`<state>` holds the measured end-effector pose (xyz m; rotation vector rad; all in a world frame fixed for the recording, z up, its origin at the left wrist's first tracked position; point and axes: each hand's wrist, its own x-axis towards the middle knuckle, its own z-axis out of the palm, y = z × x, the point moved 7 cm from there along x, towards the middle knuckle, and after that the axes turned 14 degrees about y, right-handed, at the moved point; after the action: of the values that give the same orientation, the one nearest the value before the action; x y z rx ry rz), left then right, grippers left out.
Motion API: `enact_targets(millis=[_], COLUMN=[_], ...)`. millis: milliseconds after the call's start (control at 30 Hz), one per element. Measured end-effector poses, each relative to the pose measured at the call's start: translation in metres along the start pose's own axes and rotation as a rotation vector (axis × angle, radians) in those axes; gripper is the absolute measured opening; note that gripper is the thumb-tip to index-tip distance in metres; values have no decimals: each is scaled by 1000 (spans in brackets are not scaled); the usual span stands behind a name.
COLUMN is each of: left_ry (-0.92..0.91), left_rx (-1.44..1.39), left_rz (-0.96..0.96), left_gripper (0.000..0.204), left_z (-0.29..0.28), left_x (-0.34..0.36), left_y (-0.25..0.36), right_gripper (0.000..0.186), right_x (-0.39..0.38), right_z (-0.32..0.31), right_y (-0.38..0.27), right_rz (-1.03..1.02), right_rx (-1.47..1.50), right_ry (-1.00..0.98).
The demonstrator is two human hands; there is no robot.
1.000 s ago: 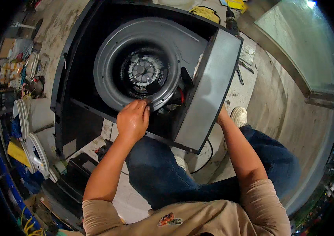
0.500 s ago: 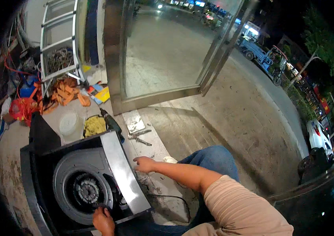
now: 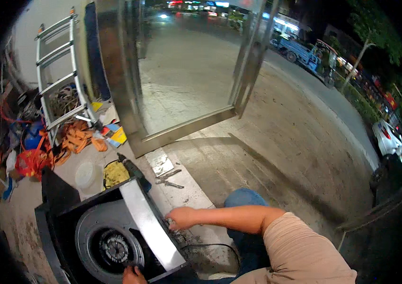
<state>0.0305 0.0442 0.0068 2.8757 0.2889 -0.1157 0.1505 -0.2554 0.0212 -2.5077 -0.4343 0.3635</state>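
Observation:
A black casing (image 3: 49,236), which looks like a range hood lying on its back, holds a grey round fan housing (image 3: 85,222) with a finned fan wheel (image 3: 115,247) in it. A shiny metal strip (image 3: 151,222) spans the casing's right part. My left hand (image 3: 134,276) is at the housing's near rim, its fingers bent together; the lower edge cuts it off, and anything in its grip is too small to name. Just right of the casing's outer side, my right hand (image 3: 181,218) is closed, fingers curled toward the casing; what they hold, if anything, is hidden.
Pliers (image 3: 168,181) and a power drill (image 3: 127,163) lie beyond the casing, near a yellow cloth-like heap (image 3: 115,173) and a whitish tub (image 3: 86,174). A ladder (image 3: 59,66), orange straps (image 3: 80,137) and a glass door (image 3: 186,128) stand farther off. A black cable (image 3: 220,245) curves near my knee.
The view has shifted, so the casing appears lower and farther right. My right hand's pointing finger has curled in, and the hand has moved nearer me along the casing's side. My left hand stays by the rim.

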Motion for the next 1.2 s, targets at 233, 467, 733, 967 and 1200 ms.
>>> enact_targets(millis=[233,467,733,967,1200], left_ry=[-160,-701,497,626,544], left_rx=[112,589,125,82,219], left_rz=[-162,-38,-12,-212,-314], left_gripper=[53,56,29,30,28], left_z=[-9,51,-12,-3,-10], left_x=[-9,34,-35,-53,-58], left_y=[60,45,26,76,75], right_gripper=[42,31,31,30,51], right_x=[-12,33,35,52,59], right_z=[41,47,11,10,13], right_y=[76,70,79,96,82], right_rz=[-29,-84,80,61,66], right_rx=[-56,215,217,464,524], right_ry=[-126,-143,58,53,180])
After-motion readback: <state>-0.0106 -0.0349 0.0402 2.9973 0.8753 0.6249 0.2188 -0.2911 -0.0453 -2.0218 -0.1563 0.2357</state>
